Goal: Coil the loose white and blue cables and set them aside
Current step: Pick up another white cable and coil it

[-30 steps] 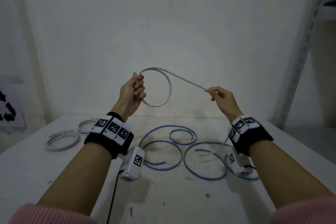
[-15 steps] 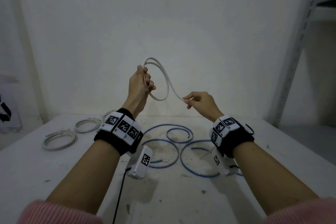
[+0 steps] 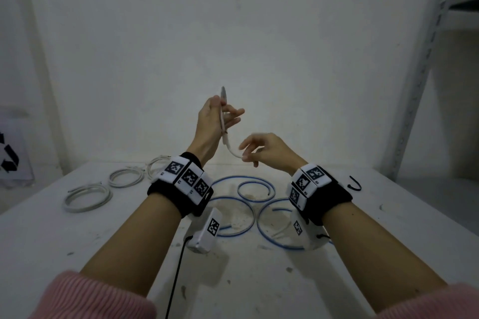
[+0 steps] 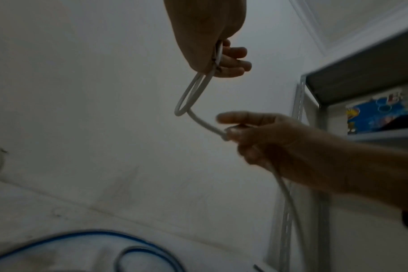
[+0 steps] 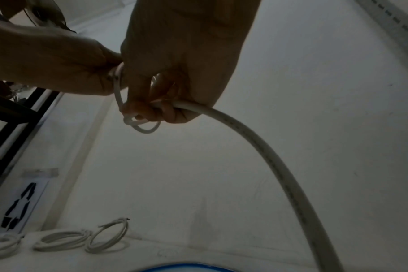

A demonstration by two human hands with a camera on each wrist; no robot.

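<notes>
White cable [image 3: 225, 122] raised above the tabletop [image 3: 77, 235]: loop clasped in the left hand [image 3: 212, 122], run pinched by the right hand [image 3: 267, 151]; right wrist view alone shows its tail [image 5: 280, 165] dropping away

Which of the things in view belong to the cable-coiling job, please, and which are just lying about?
Belong to the job:
- thin white cable held by left hand and right hand
- loose blue cables on the table
- three coiled white cables at the table's left

Lying about:
- small black hook
- grey metal shelving
- recycling sign
</notes>
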